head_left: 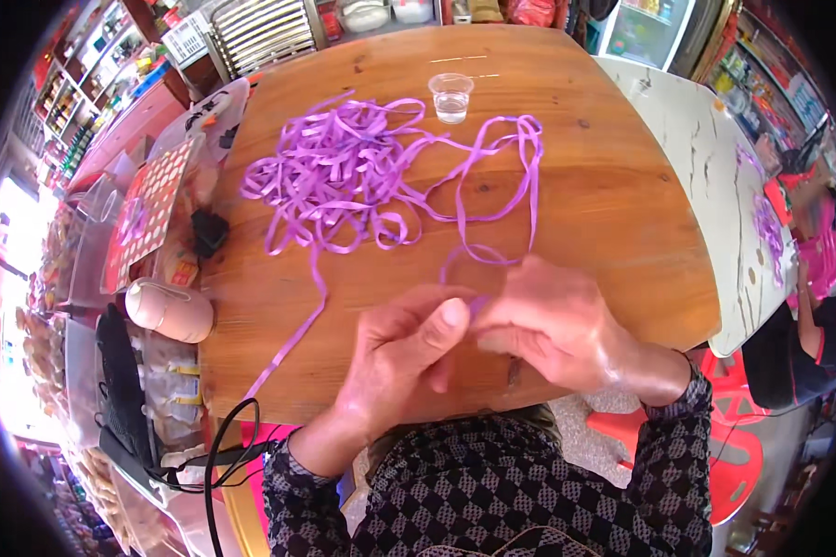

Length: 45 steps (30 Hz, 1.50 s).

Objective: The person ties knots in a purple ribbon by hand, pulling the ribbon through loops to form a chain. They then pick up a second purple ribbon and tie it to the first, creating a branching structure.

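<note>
Both my hands meet over the near part of the wooden table (pixel 613 223), with a stretch of purple ribbon (pixel 536 176) between them. My left hand (pixel 404 339) is closed, its thumb laid over the curled fingers, and ribbon comes out at the fingertips. My right hand (pixel 557 320) is closed on the same ribbon, its fingers bent and slightly blurred. From the hands the ribbon loops away to a large tangled heap of purple ribbon (pixel 344 172) on the far left of the table. One loose end trails over the left edge.
A clear plastic cup (pixel 450 100) with liquid stands beyond the loops. At the left are a pink bottle (pixel 169 311) and a red dotted sheet (pixel 153 213). A marble-patterned table (pixel 706 176) adjoins at right, where another person (pixel 813 334) sits. Red stools (pixel 734 441) stand below.
</note>
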{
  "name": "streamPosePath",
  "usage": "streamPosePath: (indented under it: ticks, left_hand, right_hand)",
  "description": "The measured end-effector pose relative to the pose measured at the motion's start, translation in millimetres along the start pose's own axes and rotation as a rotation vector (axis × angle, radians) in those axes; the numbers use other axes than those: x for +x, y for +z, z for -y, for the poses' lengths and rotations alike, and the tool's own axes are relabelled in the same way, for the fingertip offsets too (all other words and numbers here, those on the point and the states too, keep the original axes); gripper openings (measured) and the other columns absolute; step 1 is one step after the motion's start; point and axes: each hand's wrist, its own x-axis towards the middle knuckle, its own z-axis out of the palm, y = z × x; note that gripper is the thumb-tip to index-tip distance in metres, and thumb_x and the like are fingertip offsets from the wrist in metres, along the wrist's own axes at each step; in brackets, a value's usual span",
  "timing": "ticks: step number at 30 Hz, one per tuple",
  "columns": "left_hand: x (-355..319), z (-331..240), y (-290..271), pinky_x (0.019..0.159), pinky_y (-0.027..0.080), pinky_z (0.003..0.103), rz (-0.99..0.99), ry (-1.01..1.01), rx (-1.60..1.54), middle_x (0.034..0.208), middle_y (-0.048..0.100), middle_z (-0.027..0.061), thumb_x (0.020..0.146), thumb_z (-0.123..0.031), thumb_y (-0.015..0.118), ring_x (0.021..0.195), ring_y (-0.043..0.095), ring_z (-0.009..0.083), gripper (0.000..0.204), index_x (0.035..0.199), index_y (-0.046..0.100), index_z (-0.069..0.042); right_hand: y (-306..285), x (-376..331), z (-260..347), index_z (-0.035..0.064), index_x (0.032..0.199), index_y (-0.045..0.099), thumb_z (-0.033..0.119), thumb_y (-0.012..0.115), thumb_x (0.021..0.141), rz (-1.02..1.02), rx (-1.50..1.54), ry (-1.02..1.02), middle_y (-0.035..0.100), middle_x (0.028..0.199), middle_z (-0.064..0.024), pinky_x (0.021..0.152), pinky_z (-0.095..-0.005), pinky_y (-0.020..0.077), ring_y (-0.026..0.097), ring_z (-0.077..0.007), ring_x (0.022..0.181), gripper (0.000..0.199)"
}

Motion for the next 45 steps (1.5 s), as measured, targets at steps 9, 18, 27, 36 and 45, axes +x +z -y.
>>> streamPosePath:
  ticks: [9,18,27,36,45]
  left_hand:
    - [7,-5,-15,0.04,0.024,0.016,0.158,-0.109,-0.047,0.057,0.05,-0.0008,0.083,-0.022,0.061,0.047,0.039,0.0028,0.023,0.085,0.064,0.0]
    - [9,-2,-1,0.04,0.027,0.017,0.319,-0.115,-0.132,0.064,0.058,0.0047,0.082,-0.026,0.061,0.048,0.042,0.0044,0.028,0.085,0.063,0.002]
    - [1,27,-22,0.041,0.03,0.016,0.184,-0.024,0.046,0.065,0.061,0.0055,0.078,-0.009,0.064,0.044,0.044,0.0052,0.015,0.086,0.063,0.003]
    - [-24,56,-8,0.044,0.035,0.017,0.297,0.157,0.059,0.073,0.061,0.009,0.073,-0.015,0.069,0.05,0.048,0.007,0.036,0.101,0.059,0.003]
    - [-37,89,30,0.05,0.041,0.02,0.657,0.112,0.127,0.068,0.058,0.0087,0.076,-0.012,0.066,0.055,0.053,0.0111,0.028,0.097,0.058,0.006]
  right_hand:
    - [-27,5,-17,0.0027,0.096,0.062,0.007,0.06,0.081,-0.239,0.628,0.597,0.059,0.07,-0.001,0.051,-0.0176,0.0419,0.055,-0.0069,0.056,0.016]
    - [-5,-16,-7,0.0031,0.081,0.061,0.01,0.062,0.079,0.143,0.708,0.56,0.057,0.06,-0.0014,0.043,-0.0178,0.0374,0.053,-0.0063,0.049,0.008]
    - [-44,-80,2,-0.0004,0.074,0.057,0.017,0.062,0.08,-0.449,0.747,0.855,0.049,0.055,-0.0023,0.042,-0.0207,0.0306,0.043,-0.0079,0.045,0.019]
    - [-65,-146,26,0.0044,0.07,0.056,0.024,0.057,0.085,-0.499,0.303,1.093,0.049,0.055,0.0017,0.046,-0.0206,0.0326,0.042,-0.0059,0.048,0.024]
    - [-33,-237,86,0.001,0.076,0.057,0.014,0.058,0.08,-0.601,0.121,1.225,0.054,0.058,-0.0036,0.049,-0.0249,0.0422,0.053,-0.0104,0.053,0.013]
